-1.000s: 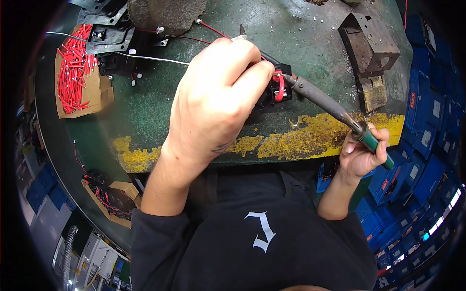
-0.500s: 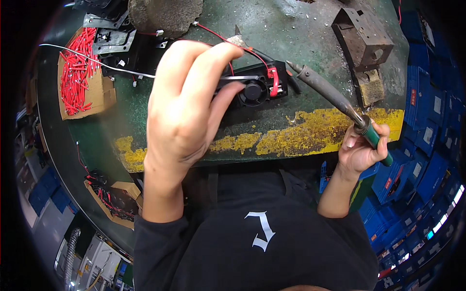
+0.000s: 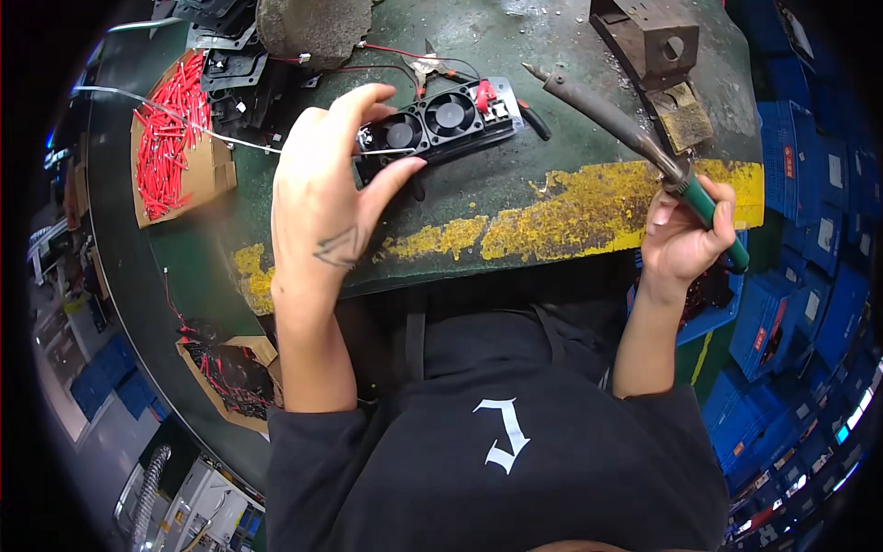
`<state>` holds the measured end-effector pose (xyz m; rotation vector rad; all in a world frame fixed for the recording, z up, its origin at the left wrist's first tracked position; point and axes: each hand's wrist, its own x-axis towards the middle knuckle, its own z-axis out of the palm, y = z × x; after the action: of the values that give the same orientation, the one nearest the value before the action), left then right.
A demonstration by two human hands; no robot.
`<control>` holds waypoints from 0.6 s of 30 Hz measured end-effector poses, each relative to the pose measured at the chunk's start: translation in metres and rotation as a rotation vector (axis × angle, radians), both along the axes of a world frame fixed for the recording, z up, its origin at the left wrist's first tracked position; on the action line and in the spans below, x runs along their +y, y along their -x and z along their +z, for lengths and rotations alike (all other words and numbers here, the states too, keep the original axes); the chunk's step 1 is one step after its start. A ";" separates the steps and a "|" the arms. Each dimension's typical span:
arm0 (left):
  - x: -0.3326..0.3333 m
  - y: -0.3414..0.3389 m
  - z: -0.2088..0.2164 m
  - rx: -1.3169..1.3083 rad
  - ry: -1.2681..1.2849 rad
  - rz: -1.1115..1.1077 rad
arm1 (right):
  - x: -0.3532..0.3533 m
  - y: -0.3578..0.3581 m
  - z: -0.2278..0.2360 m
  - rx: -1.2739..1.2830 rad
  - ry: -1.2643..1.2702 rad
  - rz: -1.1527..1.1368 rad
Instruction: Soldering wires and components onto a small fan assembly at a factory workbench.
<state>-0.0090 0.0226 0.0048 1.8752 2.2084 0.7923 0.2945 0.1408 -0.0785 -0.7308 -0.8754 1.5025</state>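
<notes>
A worn green tabletop (image 3: 570,138) (its near edge flaking yellow) carries everything. At left, a carton (image 3: 210,175) holds red tubes (image 3: 170,138), with black parts (image 3: 235,74) just beside it on the far side. A silvery wire (image 3: 198,122) runs right to the left hand (image 3: 322,175), whose grip is curved around the left end of the fan unit (image 3: 451,115), mid-tabletop, thumb on the near edge. Pliers (image 3: 536,122) lie partly behind the unit. Farther right, the right hand's (image 3: 681,235) grip is closed around the iron's (image 3: 602,120) green handle, the tip apart from the unit. A metal bracket (image 3: 653,55) stands far right.
</notes>
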 end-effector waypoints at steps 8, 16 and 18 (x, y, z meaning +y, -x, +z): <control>0.002 0.011 -0.002 0.064 0.045 -0.019 | -0.003 -0.002 0.003 -0.014 0.029 -0.026; 0.001 0.014 -0.003 0.075 -0.010 -0.029 | -0.001 0.004 0.006 -0.048 0.008 0.000; 0.001 0.012 0.002 0.060 -0.038 -0.050 | -0.001 0.004 0.006 -0.046 0.038 -0.028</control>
<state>-0.0209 0.0238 0.0066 1.9891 2.1868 0.7841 0.2900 0.1398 -0.0724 -0.8056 -0.8700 1.4858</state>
